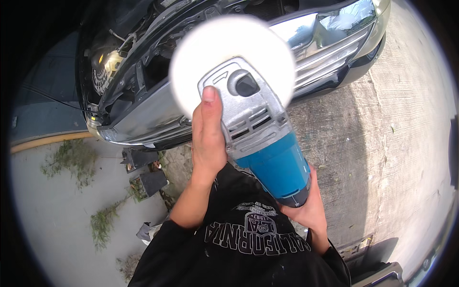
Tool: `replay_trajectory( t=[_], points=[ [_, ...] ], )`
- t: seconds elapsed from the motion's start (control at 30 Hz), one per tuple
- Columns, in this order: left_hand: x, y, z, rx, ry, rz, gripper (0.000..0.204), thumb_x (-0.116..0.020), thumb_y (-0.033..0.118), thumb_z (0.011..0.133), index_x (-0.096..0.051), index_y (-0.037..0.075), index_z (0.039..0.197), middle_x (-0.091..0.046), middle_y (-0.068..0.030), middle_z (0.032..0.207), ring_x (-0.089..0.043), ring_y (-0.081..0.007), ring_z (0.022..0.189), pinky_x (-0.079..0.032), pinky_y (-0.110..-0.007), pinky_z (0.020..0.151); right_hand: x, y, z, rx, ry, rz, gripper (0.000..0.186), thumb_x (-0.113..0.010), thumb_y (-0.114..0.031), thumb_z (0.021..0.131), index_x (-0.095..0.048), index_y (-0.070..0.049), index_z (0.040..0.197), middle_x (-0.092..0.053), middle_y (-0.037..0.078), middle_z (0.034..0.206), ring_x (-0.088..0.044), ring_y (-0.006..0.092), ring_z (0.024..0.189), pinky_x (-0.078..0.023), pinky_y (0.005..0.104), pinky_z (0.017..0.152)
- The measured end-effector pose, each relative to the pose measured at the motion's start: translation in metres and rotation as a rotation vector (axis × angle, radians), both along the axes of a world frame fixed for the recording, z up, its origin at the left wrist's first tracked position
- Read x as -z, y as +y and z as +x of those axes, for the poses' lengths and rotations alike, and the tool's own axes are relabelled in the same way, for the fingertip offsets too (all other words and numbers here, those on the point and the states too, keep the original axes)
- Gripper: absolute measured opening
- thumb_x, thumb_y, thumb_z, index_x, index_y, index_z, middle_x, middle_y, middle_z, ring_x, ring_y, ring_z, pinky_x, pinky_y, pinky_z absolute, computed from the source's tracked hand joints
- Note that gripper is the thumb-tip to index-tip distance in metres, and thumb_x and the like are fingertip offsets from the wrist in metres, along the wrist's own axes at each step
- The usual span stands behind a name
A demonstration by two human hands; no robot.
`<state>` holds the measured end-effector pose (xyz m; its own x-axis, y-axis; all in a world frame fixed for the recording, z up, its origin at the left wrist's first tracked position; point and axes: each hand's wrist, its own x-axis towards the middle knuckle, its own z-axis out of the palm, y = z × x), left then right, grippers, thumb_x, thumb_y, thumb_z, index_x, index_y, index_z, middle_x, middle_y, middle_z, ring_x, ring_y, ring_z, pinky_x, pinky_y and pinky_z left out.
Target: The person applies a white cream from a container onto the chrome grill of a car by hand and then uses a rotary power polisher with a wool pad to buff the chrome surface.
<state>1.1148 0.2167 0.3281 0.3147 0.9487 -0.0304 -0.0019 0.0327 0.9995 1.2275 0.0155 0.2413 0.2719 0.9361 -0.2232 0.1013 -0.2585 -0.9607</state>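
— Power tool [260, 126], blue and silver, one: location?
— Before the wearer's torso [258, 260], overlapping the car [148, 122] front in view; contact cannot be told.
— Fitting?
— White disc [205, 48], round, beyond the silver head [239, 79]; spinning or not, cannot tell.
— Grip condition?
— Left grip [208, 136], clasping the head's side, most fingers hidden. Right grip [311, 203], wrapped round the dark rear end [297, 197].
— Step in hand?
— Steadying the tool, by judgement. Next move seems to call for both grips firm, disc held square.
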Motion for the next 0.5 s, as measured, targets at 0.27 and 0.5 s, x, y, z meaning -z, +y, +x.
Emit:
replay_trajectory(
  t=[0.27, 0.5],
  points=[
    [0.054, -0.021, -0.160, -0.366, -0.285, -0.019, 0.066, -0.034, 0.055, 0.101, -0.044, 0.000, 0.137, -0.056, -0.0146, 0.125, -0.060, -0.0247, 0.109, -0.052, -0.039, 0.091, 0.005, 0.031, -0.060, -0.459, -0.051, -0.072, 0.093, -0.077, -0.018, 0.068, -0.024, -0.008, 0.144, -0.064, 0.028, 0.103, -0.065, 0.0476, 0.083, -0.053, 0.0507, 0.076],
    [0.041, -0.016, -0.109, -0.293, -0.134, 0.014, 0.067, -0.033, 0.056, 0.102, -0.046, -0.002, 0.134, -0.058, -0.0124, 0.122, -0.059, -0.0208, 0.107, -0.049, -0.035, 0.092, -0.001, 0.018, -0.037, -0.252, -0.031, -0.054, 0.098, -0.078, -0.014, 0.065, -0.023, -0.012, 0.146, -0.065, 0.029, 0.097, -0.064, 0.0480, 0.086, -0.053, 0.0482, 0.080]
  ],
)
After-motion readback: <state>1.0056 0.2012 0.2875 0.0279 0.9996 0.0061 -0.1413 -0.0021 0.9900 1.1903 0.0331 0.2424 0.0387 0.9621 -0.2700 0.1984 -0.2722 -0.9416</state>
